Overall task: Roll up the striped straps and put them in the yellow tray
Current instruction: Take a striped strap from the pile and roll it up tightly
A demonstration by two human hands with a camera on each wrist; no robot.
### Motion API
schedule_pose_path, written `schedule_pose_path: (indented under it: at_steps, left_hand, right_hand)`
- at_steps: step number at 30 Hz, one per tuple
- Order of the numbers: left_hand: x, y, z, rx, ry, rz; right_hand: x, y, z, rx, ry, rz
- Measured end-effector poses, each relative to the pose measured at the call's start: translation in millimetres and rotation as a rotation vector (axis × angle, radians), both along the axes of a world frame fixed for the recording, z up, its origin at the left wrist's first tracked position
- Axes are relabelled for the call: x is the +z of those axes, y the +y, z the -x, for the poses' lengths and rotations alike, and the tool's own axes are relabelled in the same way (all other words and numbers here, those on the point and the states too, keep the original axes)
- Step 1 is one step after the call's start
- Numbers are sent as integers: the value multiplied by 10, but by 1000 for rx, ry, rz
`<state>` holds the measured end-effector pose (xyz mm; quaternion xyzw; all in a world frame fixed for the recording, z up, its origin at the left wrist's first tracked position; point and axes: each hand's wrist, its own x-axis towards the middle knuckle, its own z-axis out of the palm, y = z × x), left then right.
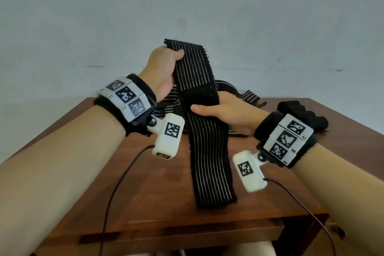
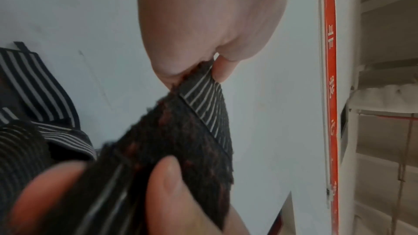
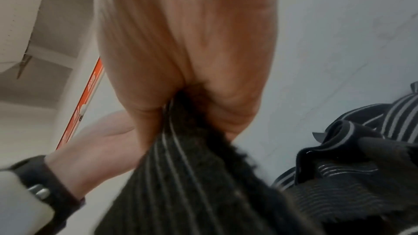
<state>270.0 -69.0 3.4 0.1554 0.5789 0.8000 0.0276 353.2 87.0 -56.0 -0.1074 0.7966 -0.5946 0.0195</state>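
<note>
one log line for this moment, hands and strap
left hand: grips top end of strap | right hand: pinches its dark patch midway | strap: unrolled, lower end on table | pile of straps: behind | tray: not seen

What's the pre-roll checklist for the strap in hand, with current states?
1. Left hand grips the top end of the held strap: ok.
2. Right hand grips the strap at its dark fuzzy patch: ok.
3. Strap flat, untwisted between the hands: ok.
4. Free tail reaches the table: ok.
5. Other straps in a pile behind, clear of the held one: cannot tell.
6. Yellow tray within reach: cannot tell, not in view.
</note>
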Motion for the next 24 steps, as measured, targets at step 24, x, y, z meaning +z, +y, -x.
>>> schedule_pose_path:
  at_steps: [24]
  left_hand:
    - [-1307,-67,551,-71,-169,417]
  right_hand:
    - [-676,225,1062,-171,-281,295]
